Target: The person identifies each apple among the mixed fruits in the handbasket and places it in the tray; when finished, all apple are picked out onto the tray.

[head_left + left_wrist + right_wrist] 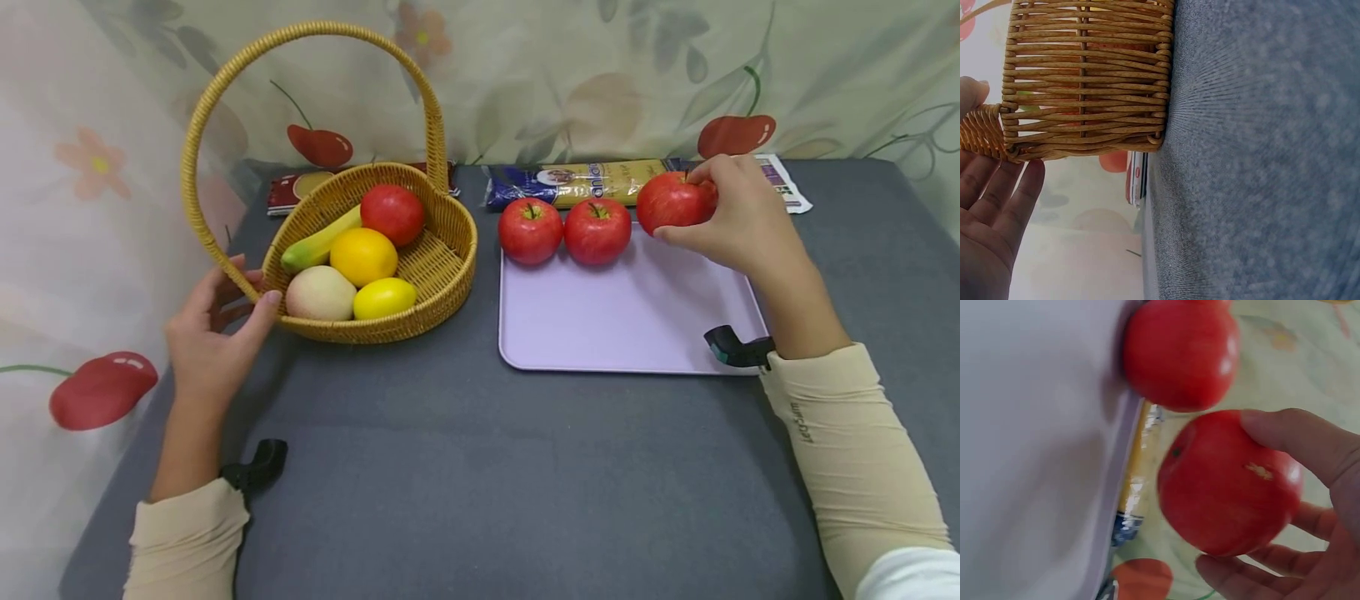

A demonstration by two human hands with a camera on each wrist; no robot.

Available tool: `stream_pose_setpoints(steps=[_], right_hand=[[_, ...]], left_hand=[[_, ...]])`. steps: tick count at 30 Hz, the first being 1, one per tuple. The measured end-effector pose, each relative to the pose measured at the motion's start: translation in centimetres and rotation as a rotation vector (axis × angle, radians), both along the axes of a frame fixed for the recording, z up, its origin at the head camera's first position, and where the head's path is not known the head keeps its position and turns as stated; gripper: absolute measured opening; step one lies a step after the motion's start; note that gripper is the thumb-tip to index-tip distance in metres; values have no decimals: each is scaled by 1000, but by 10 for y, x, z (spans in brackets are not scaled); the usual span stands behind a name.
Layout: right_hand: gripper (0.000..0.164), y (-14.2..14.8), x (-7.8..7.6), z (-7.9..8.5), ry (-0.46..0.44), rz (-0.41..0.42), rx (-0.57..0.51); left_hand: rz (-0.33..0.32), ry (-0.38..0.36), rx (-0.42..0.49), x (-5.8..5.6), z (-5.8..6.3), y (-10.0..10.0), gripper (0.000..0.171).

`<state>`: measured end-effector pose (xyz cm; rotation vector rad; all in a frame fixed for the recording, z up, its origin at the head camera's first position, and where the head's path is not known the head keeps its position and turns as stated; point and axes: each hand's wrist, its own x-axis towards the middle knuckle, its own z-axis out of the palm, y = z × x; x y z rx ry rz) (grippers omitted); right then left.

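Observation:
My left hand point(217, 329) grips the base of the handle of a wicker basket point(450, 287), thumb on one side and fingers on the other. The basket holds a red fruit point(392, 215), an orange point(363, 257), a lemon point(385, 298), a peach point(321, 293) and a green-yellow banana point(322, 242). Over the back of a lilac tray point(615, 325), my right hand point(750, 217) holds a red apple point(672, 202) between thumb and fingers. The right wrist view shows this apple point(1225, 487) raised above the tray's rim. Two more apples, one left point(530, 231) and one beside it point(597, 231), sit along the tray's back edge.
Behind the tray lies a blue and yellow pasta packet point(577, 182), with a white packet point(783, 183) to its right. A dark red packet point(296, 187) lies behind the basket. A floral curtain point(517, 83) borders the grey table point(450, 475) at the back and left.

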<state>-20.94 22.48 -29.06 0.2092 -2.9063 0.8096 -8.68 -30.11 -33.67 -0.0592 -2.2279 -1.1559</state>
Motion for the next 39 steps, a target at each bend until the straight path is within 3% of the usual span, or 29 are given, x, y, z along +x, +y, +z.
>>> stream_pose_setpoints(steps=[5, 11, 18, 23, 27, 39], right_hand=[[68, 3, -8, -15, -75, 27, 79], [64, 0, -8, -23, -53, 19, 115], [61, -8, -5, -27, 9, 26, 165], [59, -10, -3, -29, 46, 28, 187], [57, -10, -1, -28, 49, 34, 186], [54, -14, 1, -26, 1, 28, 230]], left_hand=[[4, -7, -10, -2, -3, -3, 46], [5, -9, -15, -1, -2, -1, 46], [23, -29, -20, -1, -4, -4, 47], [8, -20, -15, 2, 3, 3, 46], [-3, -17, -7, 3, 6, 6, 46], [16, -32, -19, 1, 1, 1, 46]])
